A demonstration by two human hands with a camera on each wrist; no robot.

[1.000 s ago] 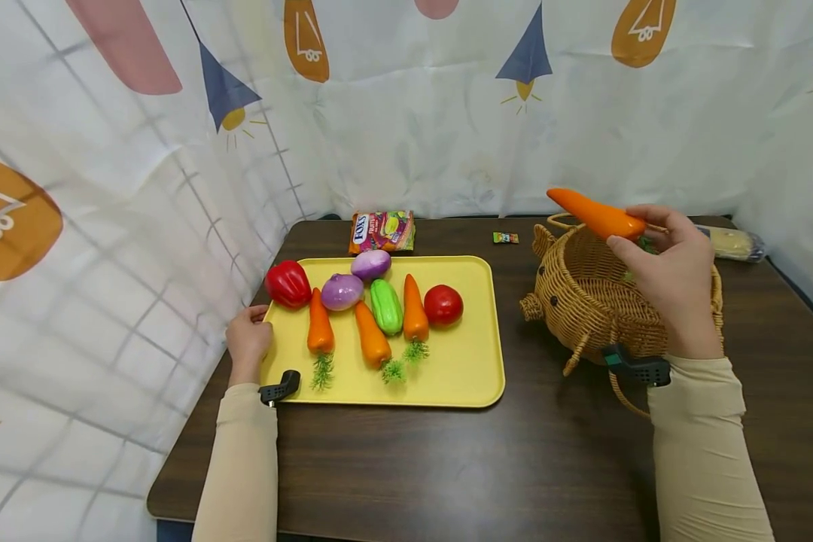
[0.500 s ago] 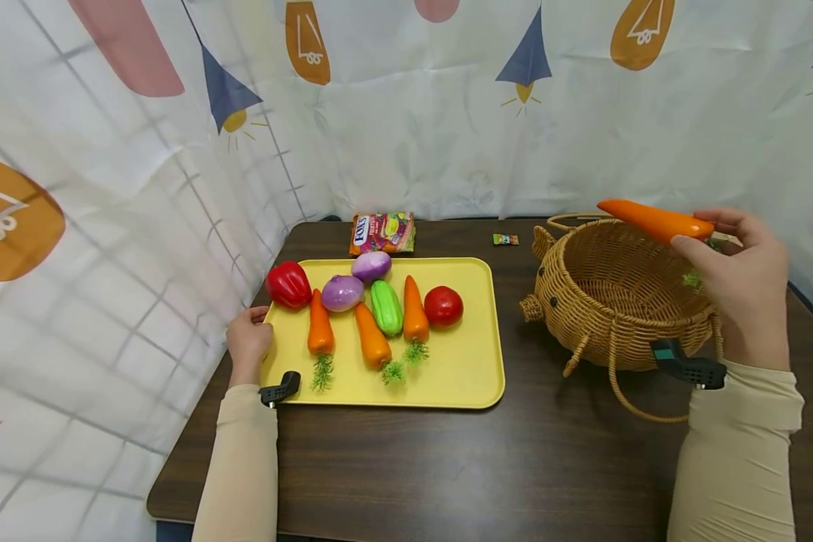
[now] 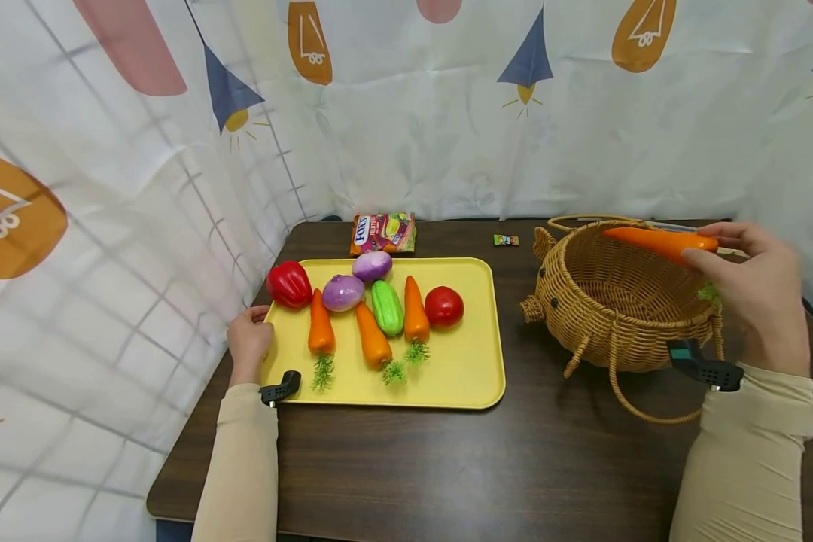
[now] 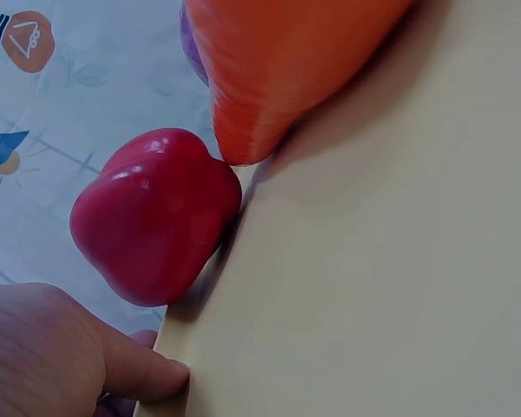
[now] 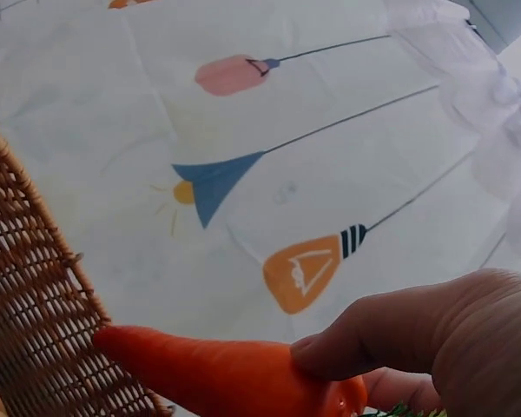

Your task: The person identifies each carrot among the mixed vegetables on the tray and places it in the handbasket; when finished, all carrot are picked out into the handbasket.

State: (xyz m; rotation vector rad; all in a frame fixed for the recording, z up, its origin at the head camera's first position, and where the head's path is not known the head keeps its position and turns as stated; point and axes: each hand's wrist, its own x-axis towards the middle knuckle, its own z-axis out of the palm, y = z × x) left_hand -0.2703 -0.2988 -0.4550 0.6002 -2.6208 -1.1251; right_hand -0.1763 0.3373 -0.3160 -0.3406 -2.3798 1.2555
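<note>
Farther right and lower than a second ago, the right hand (image 3: 762,293) now has its carrot (image 3: 657,242) over the mouth of the wicker basket (image 3: 596,339); the left hand (image 3: 249,339) has kept its place. Nearest is the front of the dark counter (image 3: 406,474), then that left hand, thumb over and fingers under the left edge of the yellow tray (image 3: 464,376). On it lie three more carrots (image 3: 373,339), narrow ends pointing away, with a green vegetable (image 3: 388,309), a tomato (image 3: 444,307), a red pepper (image 3: 289,285) at the left edge and, farther back, two purple vegetables (image 3: 342,293). To the right, the basket's pig face is toward the tray; the held carrot is pinched by its thick, leafy end — tip leftward — and whether the tip touches the woven wall I cannot tell. Placing it in the basket seems the step in hand, so the next move likely calls for lowering it inside the rim, then loosening the pinch. Beyond lie a candy bag (image 3: 382,233) and a small wrapped sweet (image 3: 506,240), before a patterned curtain (image 3: 420,135).
</note>
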